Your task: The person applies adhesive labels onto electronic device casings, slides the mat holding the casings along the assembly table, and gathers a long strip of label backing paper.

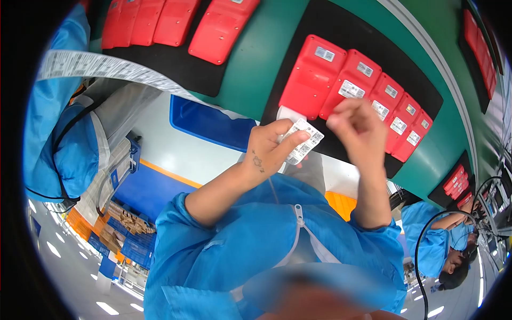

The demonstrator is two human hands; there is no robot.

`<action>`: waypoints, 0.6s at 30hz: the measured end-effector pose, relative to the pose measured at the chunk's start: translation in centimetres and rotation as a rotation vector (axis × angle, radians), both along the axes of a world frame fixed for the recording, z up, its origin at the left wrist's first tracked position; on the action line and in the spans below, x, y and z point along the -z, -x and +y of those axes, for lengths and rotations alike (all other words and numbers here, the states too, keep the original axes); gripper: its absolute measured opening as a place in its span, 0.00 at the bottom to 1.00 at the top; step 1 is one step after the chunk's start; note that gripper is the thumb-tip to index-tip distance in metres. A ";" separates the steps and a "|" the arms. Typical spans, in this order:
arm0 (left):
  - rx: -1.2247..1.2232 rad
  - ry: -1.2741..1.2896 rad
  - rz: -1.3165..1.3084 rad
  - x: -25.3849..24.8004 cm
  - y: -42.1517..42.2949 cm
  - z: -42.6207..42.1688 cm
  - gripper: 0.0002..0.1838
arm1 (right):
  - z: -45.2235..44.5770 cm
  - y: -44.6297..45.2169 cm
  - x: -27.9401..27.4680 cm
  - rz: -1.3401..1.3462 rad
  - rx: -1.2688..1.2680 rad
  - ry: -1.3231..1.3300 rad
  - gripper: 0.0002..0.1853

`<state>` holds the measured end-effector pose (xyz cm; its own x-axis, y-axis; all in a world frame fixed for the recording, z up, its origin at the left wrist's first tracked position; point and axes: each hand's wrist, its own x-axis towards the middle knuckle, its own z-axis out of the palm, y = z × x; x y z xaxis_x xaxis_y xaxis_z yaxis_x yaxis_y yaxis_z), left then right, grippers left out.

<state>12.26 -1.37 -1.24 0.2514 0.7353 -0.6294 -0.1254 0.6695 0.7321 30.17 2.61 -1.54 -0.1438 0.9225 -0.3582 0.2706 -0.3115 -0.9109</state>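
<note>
My left hand [272, 146] is closed on a small stack of white printed labels [305, 141], with the thumb on top. The labels carry codes and fine print. My right hand [360, 130] is lifted beside them, thumb and forefinger curled close together; whatever is between them is hidden or too small to make out. Behind both hands, several red plastic devices lie in a row on a black mat. The nearest, leftmost red device [312, 77] bears one small silver label. Its neighbour, another red device [352, 80], shows a small label plus a larger white one, partly behind my right fingers.
Another black mat [202, 74] at upper left holds more red devices [221, 32]. A long strip of barcode labels [106, 66] crosses the left side. A blue bin [213, 128] stands by the green table [256, 64]. A co-worker [426, 234] in blue is at right.
</note>
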 end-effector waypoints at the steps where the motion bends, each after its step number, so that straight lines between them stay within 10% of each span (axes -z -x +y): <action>1: -0.026 0.000 -0.029 0.0 0.2 0.1 0.12 | -0.9 0.8 -0.4 0.220 0.036 0.138 0.11; 3: -0.073 0.002 -0.092 0.1 0.6 0.2 0.12 | -2.2 3.0 -0.3 0.530 0.179 0.227 0.08; 10: 0.033 0.032 -0.072 0.1 2.5 0.2 0.11 | -0.4 4.7 0.4 0.170 0.402 -0.098 0.03; 18: 0.110 0.042 -0.111 0.7 3.8 0.6 0.11 | 3.3 4.5 0.5 -0.043 0.320 0.128 0.07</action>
